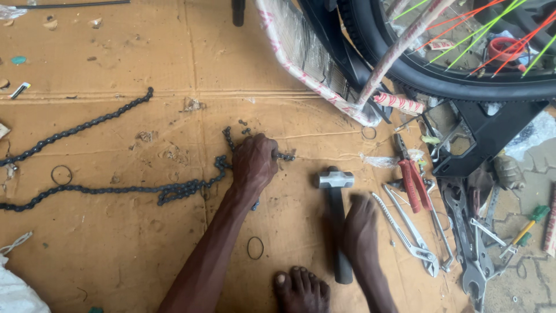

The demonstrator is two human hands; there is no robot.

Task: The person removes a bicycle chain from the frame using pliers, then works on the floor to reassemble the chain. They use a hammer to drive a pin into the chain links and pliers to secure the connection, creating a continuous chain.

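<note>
Two bare hands work low over a sheet of brown cardboard (145,249) spread on the ground; nearest the near edge a bare foot (301,290) rests beside a small rubber ring (255,247); just beyond it the right hand (360,229) lies on the black handle of a hammer (336,220), fingers resting along the grip, though whether they have closed round it I cannot tell; the steel head points away from the person, and it looks heavy and top-weighted, best gripped well down the handle. Further out, toward the middle of the cardboard, the left hand (253,164) is curled tight on a bicycle chain (116,189); the chain passes under the knuckles, a short tail showing at the fingertips and the long run trailing off to the left edge; it looks limp, greasy and slippery, so a pinch close to the worked link would serve best. Pliers (412,179) and spanners (472,243) lie along the right edge; at the far right corner stands a bicycle wheel (463,64).
</note>
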